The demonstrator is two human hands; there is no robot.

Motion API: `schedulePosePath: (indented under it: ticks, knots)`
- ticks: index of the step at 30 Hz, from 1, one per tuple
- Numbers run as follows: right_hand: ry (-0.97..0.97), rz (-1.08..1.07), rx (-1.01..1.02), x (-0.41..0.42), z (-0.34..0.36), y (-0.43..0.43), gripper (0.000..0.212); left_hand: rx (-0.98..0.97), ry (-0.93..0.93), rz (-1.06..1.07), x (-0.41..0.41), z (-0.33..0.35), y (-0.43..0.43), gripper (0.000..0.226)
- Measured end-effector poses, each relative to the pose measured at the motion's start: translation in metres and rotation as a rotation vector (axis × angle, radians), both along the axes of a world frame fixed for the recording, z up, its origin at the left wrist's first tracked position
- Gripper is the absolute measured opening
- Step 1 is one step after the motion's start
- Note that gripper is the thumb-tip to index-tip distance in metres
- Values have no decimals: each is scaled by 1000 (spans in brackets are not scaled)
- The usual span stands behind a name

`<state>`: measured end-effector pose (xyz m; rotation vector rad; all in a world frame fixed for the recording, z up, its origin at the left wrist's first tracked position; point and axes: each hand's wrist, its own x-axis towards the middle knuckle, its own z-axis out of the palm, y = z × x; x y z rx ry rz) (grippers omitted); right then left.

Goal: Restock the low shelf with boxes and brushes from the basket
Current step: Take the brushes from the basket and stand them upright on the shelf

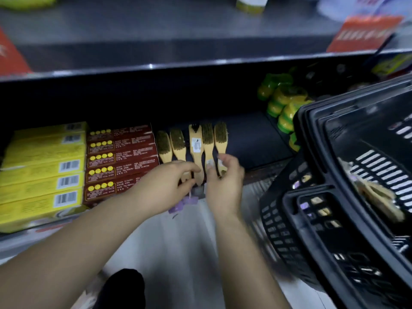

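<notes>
A dark shape (124,286) (a knee or a shoe, too blurred to tell) sits lowest in view above a pale floor (178,246), and two bare forearms reach forward from it. At the right, close by, the black slotted basket (278,219) stands tilted, with something tan and blurred inside. The left hand (169,181) is at the front edge of the low shelf (252,139), its forefinger and thumb curled about the handle ends of the middle brushes (196,141). The right hand (224,186) is just beside it, its fingers loosely bent with the tips at the handles of the two right brushes; whether it grips them I cannot tell. Purple tags (185,202) hang at the shelf edge under the hands. Five wooden brushes lie side by side, bristles away; the middle one bears a white sticker (196,144), unreadable. Left of them are stacked red boxes (120,157) with rows of yellow dots and print too small to read, then yellow boxes (42,172) showing barcodes. Green-and-yellow goods (283,101) crowd the shelf's right end. Above runs a grey upper shelf (156,30) with a red sign (361,34), its writing blurred.
</notes>
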<state>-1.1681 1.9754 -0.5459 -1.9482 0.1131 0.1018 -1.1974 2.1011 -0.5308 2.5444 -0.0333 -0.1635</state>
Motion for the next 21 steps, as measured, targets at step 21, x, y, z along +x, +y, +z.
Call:
schedulePosePath:
  ticks: [21]
  knots:
    - [244,197,-418,5,124,-261,12,286,-60,-411,-4,130,-203,47]
